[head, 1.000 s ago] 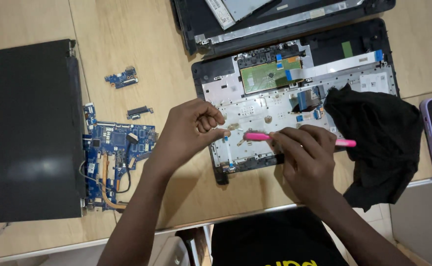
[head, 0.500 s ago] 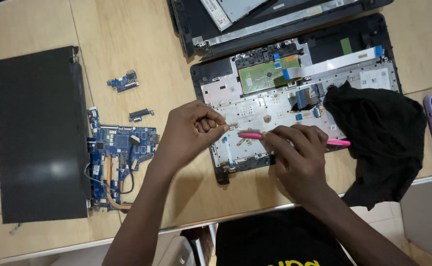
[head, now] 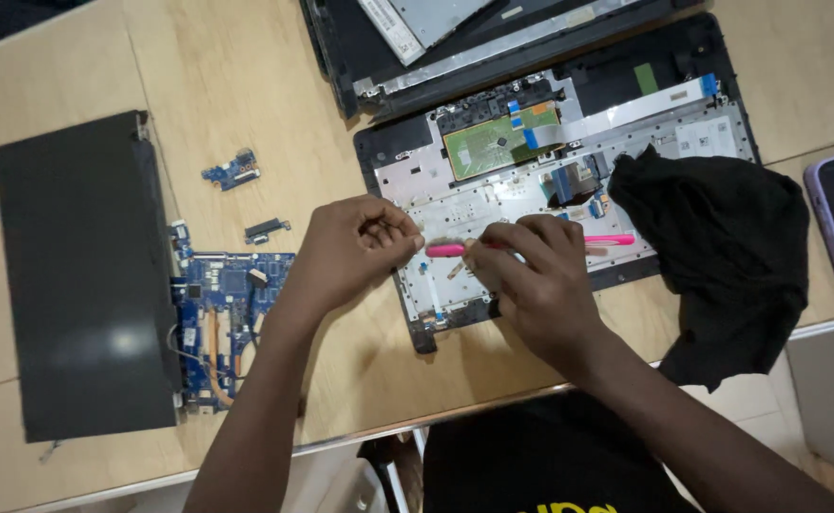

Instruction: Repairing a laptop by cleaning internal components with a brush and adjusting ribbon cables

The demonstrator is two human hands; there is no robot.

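A pale wooden table point(head: 246, 85) fills the view. Nearest, the left hand point(head: 345, 252) is closed in a pinch at the tip of a pink tool point(head: 445, 250); the right hand point(head: 536, 285) grips its shaft over the opened laptop base point(head: 493, 199). Since a second ago both hands have barely shifted, still working one spot. A black cloth point(head: 721, 247) lies right, a blue circuit board point(head: 222, 313) left. Farther, a green touchpad board point(head: 493, 147) and white ribbon cable point(head: 626, 109).

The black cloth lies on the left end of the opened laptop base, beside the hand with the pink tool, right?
Not quite. In the head view the black cloth lies on the right end of the laptop base, not the left. It is beside the right hand, which holds the pink tool.
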